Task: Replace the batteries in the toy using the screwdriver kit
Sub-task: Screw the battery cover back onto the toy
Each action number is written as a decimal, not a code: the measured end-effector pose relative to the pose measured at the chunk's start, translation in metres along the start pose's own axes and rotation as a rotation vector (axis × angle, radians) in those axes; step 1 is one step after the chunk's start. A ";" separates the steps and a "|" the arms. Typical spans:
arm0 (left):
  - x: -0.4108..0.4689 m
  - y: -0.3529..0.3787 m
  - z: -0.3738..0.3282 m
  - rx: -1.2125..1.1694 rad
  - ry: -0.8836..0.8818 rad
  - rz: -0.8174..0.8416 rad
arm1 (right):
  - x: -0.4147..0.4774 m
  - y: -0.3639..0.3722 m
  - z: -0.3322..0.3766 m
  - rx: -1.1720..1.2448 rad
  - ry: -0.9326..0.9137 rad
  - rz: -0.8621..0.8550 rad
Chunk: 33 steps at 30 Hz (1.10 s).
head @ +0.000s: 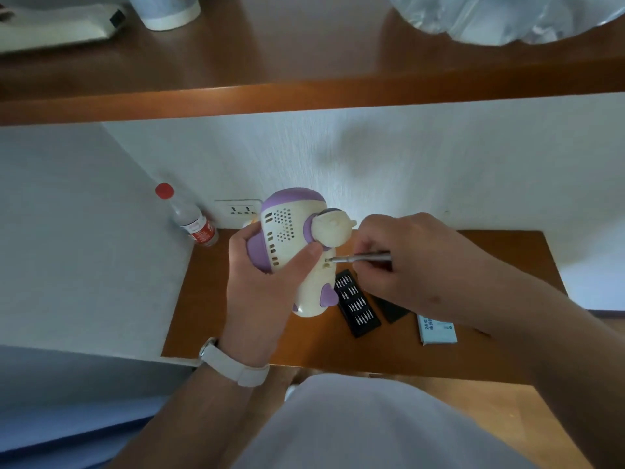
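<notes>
Black bit tray, partly hidden by toy, lies near pale-blue box.

A brown wooden table, set between white walls, carries a clear bottle with a red cap in its far left corner. Right of the middle lies the black bit tray of the screwdriver kit, rows of bits showing, with a flat black panel just beside it on the right and a pale blue box further right.
</notes>
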<state>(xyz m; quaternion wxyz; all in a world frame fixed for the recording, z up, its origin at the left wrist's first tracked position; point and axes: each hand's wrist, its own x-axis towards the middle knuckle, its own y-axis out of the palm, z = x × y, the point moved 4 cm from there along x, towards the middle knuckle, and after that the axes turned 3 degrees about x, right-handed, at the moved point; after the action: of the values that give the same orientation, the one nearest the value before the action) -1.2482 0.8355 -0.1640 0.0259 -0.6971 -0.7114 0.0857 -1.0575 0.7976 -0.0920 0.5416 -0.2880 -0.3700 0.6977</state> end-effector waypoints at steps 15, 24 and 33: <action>0.004 -0.031 0.013 -0.045 -0.010 0.082 | 0.003 0.027 0.030 -0.007 0.005 -0.068; 0.005 -0.049 0.030 -0.027 -0.062 0.067 | 0.015 0.044 0.044 -0.110 0.010 -0.008; 0.005 -0.053 0.039 -0.048 -0.092 0.063 | 0.020 0.050 0.045 -0.051 0.023 -0.002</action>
<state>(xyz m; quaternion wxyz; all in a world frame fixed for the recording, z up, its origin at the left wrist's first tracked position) -1.3067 0.8361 -0.1945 -0.0260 -0.7149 -0.6913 0.1014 -1.1251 0.8006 -0.1083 0.5389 -0.3093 -0.3819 0.6841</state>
